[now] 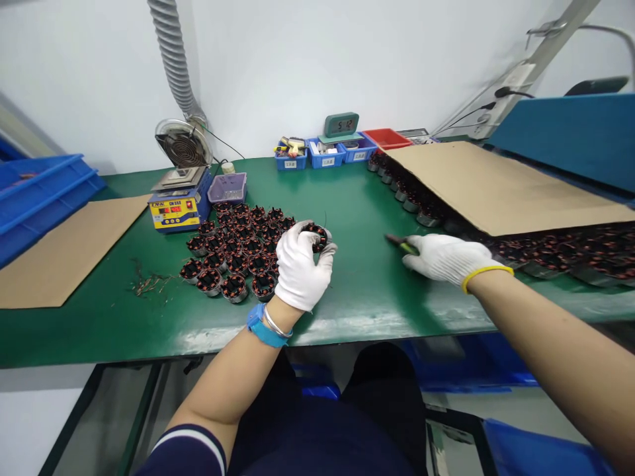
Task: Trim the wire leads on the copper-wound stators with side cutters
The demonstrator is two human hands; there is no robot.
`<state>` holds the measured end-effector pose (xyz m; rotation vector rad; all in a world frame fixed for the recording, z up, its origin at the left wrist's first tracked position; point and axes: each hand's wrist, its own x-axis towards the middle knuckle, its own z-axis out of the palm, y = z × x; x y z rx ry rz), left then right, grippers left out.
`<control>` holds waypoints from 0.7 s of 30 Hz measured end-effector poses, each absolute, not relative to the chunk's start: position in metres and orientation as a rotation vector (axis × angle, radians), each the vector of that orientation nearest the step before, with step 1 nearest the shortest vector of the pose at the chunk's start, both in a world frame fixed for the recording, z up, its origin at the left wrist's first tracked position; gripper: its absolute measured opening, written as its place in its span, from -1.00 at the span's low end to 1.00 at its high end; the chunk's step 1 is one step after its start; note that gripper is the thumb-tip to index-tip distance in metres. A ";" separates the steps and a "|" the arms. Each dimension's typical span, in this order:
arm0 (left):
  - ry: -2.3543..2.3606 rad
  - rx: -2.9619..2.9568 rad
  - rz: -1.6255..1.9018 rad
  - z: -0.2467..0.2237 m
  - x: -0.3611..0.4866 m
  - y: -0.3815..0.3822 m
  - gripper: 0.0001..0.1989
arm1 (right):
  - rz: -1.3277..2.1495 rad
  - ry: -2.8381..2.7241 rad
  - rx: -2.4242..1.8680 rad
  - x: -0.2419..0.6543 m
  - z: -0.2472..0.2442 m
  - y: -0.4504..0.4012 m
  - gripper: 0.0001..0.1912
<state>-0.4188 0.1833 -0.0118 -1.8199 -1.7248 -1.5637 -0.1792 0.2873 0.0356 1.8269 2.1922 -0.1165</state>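
Observation:
Raised above the green table, my left hand (pixel 303 268), in a white glove, grips a motor stator (pixel 317 239) with copper windings and a black core. Thin wire ends stick out of it. To its left, many similar stators (pixel 237 263) stand in a close group. My right hand (pixel 439 256), gloved in white with a yellow cuff, is closed around a pliers-like tool (pixel 397 240) with a dark tip and a green handle. The tool is blurred and points left, apart from the stator; whether its jaws are open is too blurred to tell.
More stators (pixel 550 254) stand under a cardboard sheet (pixel 506 185) at right. A blue-yellow soldering unit (pixel 179 206), purple bin (pixel 228 188) and fan (pixel 184 145) are at back left. Wire scraps (pixel 149 284) lie left. Small blue boxes (pixel 326 153) and a clock (pixel 341 124) line the back.

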 end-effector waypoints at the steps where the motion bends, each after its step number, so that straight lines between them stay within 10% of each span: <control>1: -1.731 -1.802 -1.582 -0.011 -0.420 0.183 -0.87 | -0.123 2.230 1.800 -0.184 0.034 0.283 -0.46; 21: -1.743 -1.745 -1.771 -0.008 -0.419 0.182 -0.87 | 0.180 2.189 2.006 -0.177 0.012 0.265 -0.32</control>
